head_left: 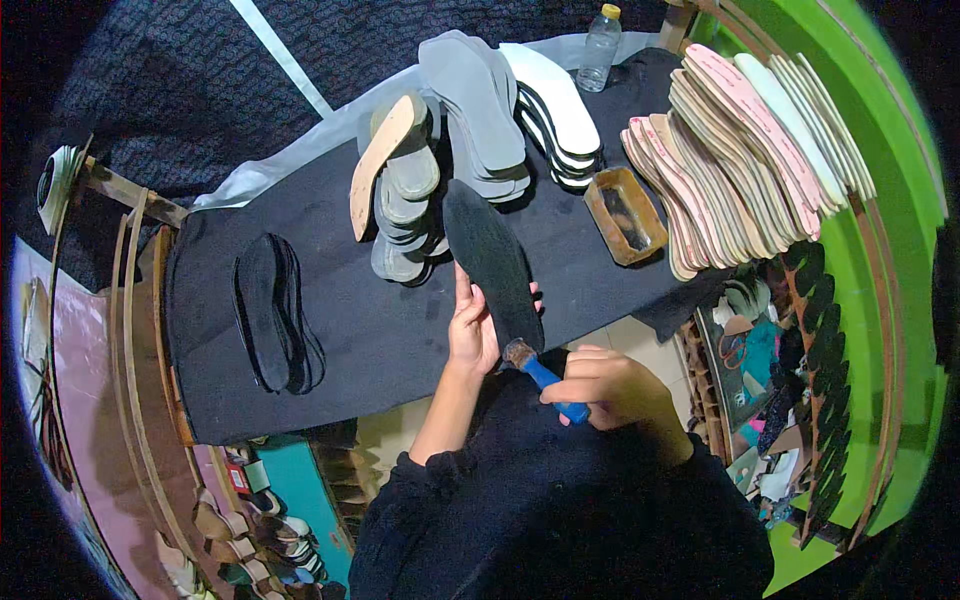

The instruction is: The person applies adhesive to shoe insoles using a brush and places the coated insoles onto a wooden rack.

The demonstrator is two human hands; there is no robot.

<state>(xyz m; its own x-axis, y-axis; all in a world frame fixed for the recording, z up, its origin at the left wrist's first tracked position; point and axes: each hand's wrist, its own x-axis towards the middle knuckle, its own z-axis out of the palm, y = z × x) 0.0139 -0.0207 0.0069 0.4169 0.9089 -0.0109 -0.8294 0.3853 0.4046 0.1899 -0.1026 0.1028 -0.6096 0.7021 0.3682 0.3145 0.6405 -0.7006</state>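
Note:
My left hand [474, 322] holds a black shoe sole [490, 255] from beneath, the thumb along its left edge and fingertips showing at its right edge. In my right hand [612, 387] is a brush [542, 374] with a blue handle. Its brown, worn bristle end touches the heel end of the sole, nearest me. The sole is tilted, its wide end pointing away over the table. An open, brown-stained rectangular container [603, 212] stands to the right of the sole; what it holds is hard to make out.
Black soles [272, 310] lie at the table's left. Grey soles [478, 110], a tan-topped stack [384, 160] and white-topped soles [562, 105] line the back. Pink and beige insoles [720, 170] fill the right, beside a clear bottle [598, 55]. Shelves of scraps [765, 400] stand lower right.

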